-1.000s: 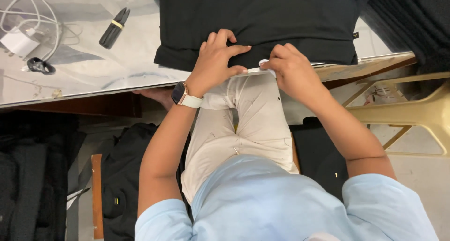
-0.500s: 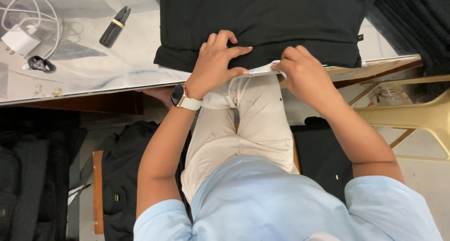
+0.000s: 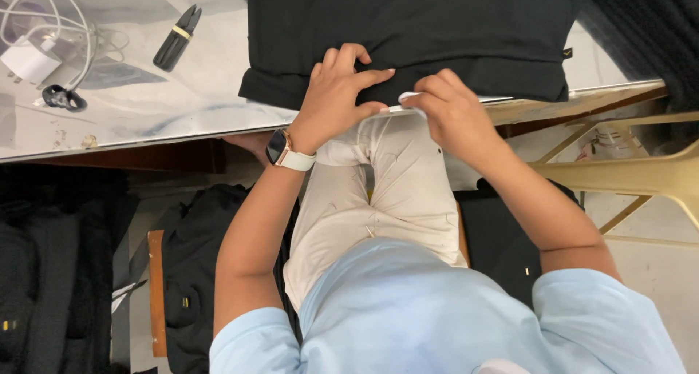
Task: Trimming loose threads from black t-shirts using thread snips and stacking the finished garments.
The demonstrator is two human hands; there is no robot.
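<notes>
A folded black garment lies on the table, its near edge at the table's front. My left hand, with a smartwatch on the wrist, rests on that edge, fingers spread on top and thumb tucked under the hem. My right hand is just to its right. Its fingers pinch a small white tag at the garment's edge. The two hands almost touch.
Black thread snips, a white charger with its cable and a small black object lie at the table's left. A tan chair stands at the right, a black bag on the floor, and dark cloth at the far right.
My right hand drew slightly away to the right, then came back toward the left hand, curling over the white tag. My left hand has stayed on the hem.
</notes>
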